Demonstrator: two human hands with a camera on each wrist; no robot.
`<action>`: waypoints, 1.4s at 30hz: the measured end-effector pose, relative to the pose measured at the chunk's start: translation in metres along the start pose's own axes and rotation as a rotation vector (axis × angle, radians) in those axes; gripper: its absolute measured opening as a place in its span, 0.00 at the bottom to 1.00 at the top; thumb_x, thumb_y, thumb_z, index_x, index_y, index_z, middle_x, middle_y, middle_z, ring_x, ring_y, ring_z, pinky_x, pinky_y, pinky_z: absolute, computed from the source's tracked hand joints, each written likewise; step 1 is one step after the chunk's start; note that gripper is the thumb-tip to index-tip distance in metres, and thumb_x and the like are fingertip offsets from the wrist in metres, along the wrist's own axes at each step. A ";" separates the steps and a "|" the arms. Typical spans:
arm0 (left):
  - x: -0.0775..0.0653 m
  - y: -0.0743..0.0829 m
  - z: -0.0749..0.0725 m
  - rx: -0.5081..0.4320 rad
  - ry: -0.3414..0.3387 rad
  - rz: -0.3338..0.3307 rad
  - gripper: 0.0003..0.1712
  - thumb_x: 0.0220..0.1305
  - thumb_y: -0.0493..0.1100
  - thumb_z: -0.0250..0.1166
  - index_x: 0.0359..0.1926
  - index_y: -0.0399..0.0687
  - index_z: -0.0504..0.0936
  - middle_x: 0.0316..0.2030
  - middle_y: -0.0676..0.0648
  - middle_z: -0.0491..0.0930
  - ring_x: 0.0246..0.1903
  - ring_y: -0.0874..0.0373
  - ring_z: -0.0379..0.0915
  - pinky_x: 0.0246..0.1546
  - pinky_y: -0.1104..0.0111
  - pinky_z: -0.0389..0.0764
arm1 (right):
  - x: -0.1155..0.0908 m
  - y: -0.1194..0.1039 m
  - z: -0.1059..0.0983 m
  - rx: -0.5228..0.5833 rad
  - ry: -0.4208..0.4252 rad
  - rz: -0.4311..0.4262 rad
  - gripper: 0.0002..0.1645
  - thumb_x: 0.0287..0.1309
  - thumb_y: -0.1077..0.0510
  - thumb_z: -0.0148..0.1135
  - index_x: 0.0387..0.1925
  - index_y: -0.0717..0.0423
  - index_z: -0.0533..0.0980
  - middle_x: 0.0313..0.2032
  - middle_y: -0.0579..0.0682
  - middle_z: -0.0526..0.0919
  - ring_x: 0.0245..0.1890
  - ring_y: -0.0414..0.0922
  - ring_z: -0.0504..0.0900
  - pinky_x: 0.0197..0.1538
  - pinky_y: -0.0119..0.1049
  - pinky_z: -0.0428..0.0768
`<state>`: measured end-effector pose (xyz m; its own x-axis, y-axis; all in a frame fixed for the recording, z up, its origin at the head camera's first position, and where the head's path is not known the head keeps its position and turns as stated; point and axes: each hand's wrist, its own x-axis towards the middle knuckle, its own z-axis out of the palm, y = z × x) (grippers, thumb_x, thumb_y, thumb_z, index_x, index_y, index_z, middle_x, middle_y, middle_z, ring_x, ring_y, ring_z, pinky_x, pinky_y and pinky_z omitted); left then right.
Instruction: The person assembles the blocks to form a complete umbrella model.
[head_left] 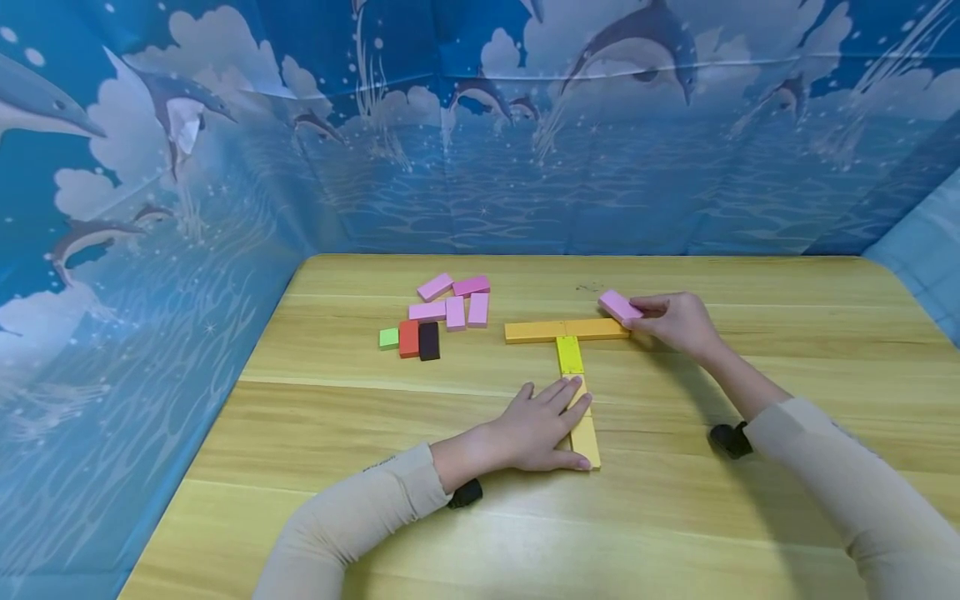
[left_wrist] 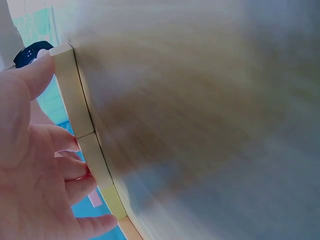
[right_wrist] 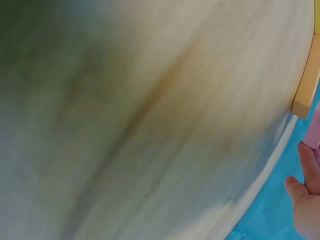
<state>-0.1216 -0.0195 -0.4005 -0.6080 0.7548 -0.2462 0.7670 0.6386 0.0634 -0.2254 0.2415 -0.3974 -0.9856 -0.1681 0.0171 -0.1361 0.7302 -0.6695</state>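
Observation:
Yellow and orange blocks form a T on the table. Two orange blocks (head_left: pixel 534 332) lie end to end as its top bar, and a bright yellow block (head_left: pixel 570 356) heads the stem. Pale yellow blocks (head_left: pixel 585 442) continue the stem toward the front. My left hand (head_left: pixel 536 429) rests on the stem with fingers spread, its thumb at the near end. Between thumb and fingers, my right hand (head_left: pixel 678 323) pinches a pink block (head_left: pixel 619 306) just above the right end of the top bar. In the right wrist view the pink block (right_wrist: pixel 313 131) shows at the fingertips.
Several pink blocks (head_left: pixel 456 313) lie loosely grouped at the back left of the T. Before them sit a green block (head_left: pixel 388 338), a red block (head_left: pixel 408 339) and a black block (head_left: pixel 429 342) in a row. A blue dolphin-print curtain (head_left: pixel 480 192) stands behind the table.

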 end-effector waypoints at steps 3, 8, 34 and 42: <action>0.000 0.000 0.000 0.000 -0.001 -0.003 0.49 0.61 0.73 0.44 0.73 0.50 0.46 0.72 0.44 0.40 0.71 0.53 0.35 0.63 0.48 0.53 | -0.001 0.001 0.000 0.003 0.010 0.031 0.33 0.55 0.48 0.65 0.56 0.66 0.73 0.49 0.65 0.78 0.51 0.60 0.75 0.48 0.51 0.73; -0.001 0.000 0.000 0.002 -0.001 -0.003 0.49 0.61 0.73 0.44 0.73 0.50 0.46 0.72 0.44 0.39 0.71 0.53 0.35 0.63 0.48 0.53 | -0.003 0.002 0.001 0.003 0.035 0.083 0.33 0.55 0.48 0.65 0.56 0.66 0.73 0.49 0.66 0.77 0.52 0.61 0.73 0.48 0.51 0.72; 0.000 0.001 -0.001 -0.007 -0.012 -0.009 0.49 0.61 0.73 0.45 0.73 0.50 0.46 0.72 0.45 0.39 0.71 0.53 0.35 0.63 0.47 0.52 | -0.005 0.006 0.006 -0.045 0.058 0.143 0.32 0.52 0.50 0.68 0.53 0.67 0.74 0.51 0.67 0.76 0.54 0.64 0.69 0.50 0.54 0.69; 0.000 0.001 -0.002 -0.003 -0.008 -0.006 0.49 0.61 0.72 0.45 0.73 0.49 0.46 0.72 0.44 0.40 0.71 0.53 0.35 0.63 0.48 0.52 | -0.006 0.006 0.005 -0.057 0.051 0.146 0.32 0.52 0.50 0.68 0.53 0.66 0.75 0.50 0.67 0.76 0.53 0.64 0.69 0.50 0.54 0.69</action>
<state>-0.1207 -0.0186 -0.3984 -0.6112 0.7495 -0.2544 0.7625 0.6437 0.0644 -0.2194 0.2437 -0.4053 -0.9990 -0.0249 -0.0383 0.0044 0.7811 -0.6244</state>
